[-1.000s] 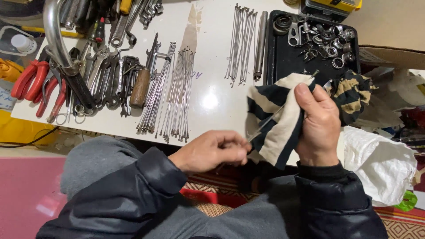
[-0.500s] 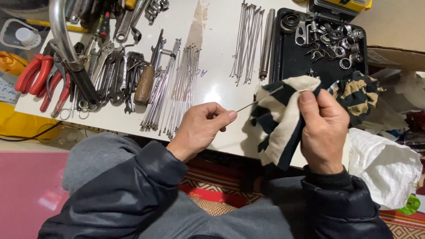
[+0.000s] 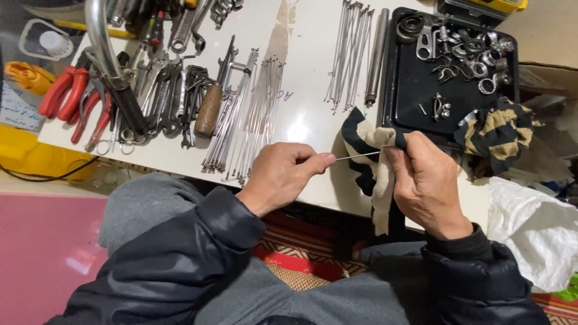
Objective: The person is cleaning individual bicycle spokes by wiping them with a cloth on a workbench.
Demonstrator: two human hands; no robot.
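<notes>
My left hand [image 3: 286,174] pinches one end of a thin metal spoke [image 3: 356,156] over the near edge of the white table [image 3: 307,72]. My right hand [image 3: 426,180] clamps a striped dark-and-cream rag [image 3: 368,156] around the spoke's other end, which is hidden inside the cloth. The spoke lies almost level between the two hands. A bundle of similar spokes [image 3: 250,117] lies just beyond my left hand, and a second bundle [image 3: 351,54] lies further back.
A black tray [image 3: 415,90] with small metal rings and nuts sits at the back right, the rag's far end [image 3: 497,132] draped on it. Wrenches, a wooden-handled tool [image 3: 209,110] and red pliers [image 3: 72,102] crowd the left. A white plastic bag [image 3: 536,235] hangs at right.
Both hands have shifted left and nearer the table edge. The rag is now bunched tighter around the spoke, and the spoke has turned from slanted to nearly level.
</notes>
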